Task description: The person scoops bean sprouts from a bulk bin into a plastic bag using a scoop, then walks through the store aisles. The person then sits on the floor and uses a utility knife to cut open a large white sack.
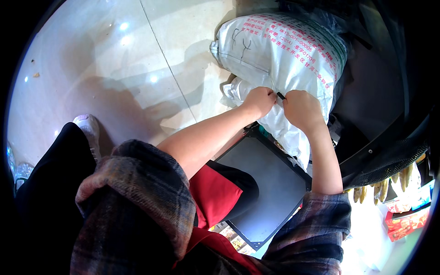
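A large white woven sack point(275, 51) with red and green print and black handwritten marks lies on its side before me, its side bulging. My left hand point(262, 101) is closed on the sack's white material at its lower edge. Close to its right, my right hand point(302, 108) is closed around a small black item point(281, 96), whose end sticks out towards the left hand. What this item is, I cannot tell. Below both hands hangs white plastic material point(288, 134), partly hidden by them. The fingertips of both hands are mostly out of sight.
Under my forearms stands a dark flat panel with a black frame point(271, 182). Pale floor tiles point(137, 68) lie to the left, with my shoe point(87, 129) on them. A black mesh edge point(388, 172) curves along the right. Red boxes point(405, 223) show at the lower right.
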